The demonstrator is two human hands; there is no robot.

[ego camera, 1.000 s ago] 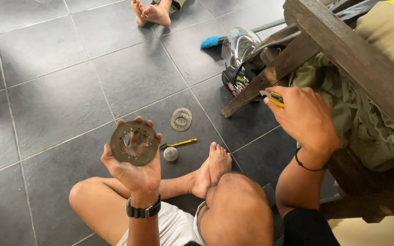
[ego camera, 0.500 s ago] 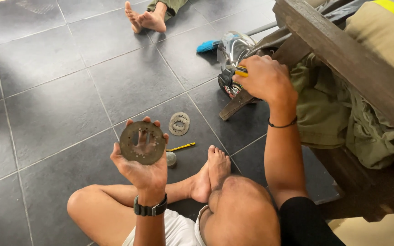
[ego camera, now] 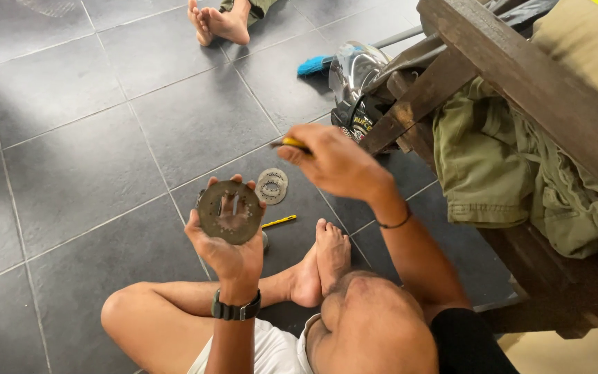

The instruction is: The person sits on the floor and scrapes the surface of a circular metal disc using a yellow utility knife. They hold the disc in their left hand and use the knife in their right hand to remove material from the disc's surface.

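The floor (ego camera: pixel 70 138) is large dark grey tiles, matt and a little dusty, with pale grout lines.

The left hand (ego camera: pixel 226 242) is raised above the crossed legs, fingers curled up around the rim of a disc (ego camera: pixel 230 211), gripping it face-up. The disc is round, flat metal, dull brown-grey and grimy, with a ring of small holes near its edge, a toothed central opening and slots through which the fingers show. A black watch (ego camera: pixel 235 309) sits on that wrist.

Just beyond the disc, on the floor, lies a plate (ego camera: pixel 271 185): a second round metal piece, paler, with a cut-out centre. Below it lies a thin yellow-handled tool (ego camera: pixel 279 221), and a small rounded metal part is half hidden behind the left hand; what it is cannot be told.

The right hand (ego camera: pixel 333 163) is closed on a screwdriver (ego camera: pixel 291 144), of which only a yellow handle end and dark tip show. It hovers near the disc, not touching it.

As a judgement, the work is mid-way: parts are apart and laid out, the disc is in hand, and the tool has not yet met it.

Further right stand a chromed metal housing (ego camera: pixel 354 69), a rough dark wooden frame (ego camera: pixel 493 62) and crumpled olive cloth (ego camera: pixel 513 173). Another person's bare feet (ego camera: pixel 219 21) rest at the top.
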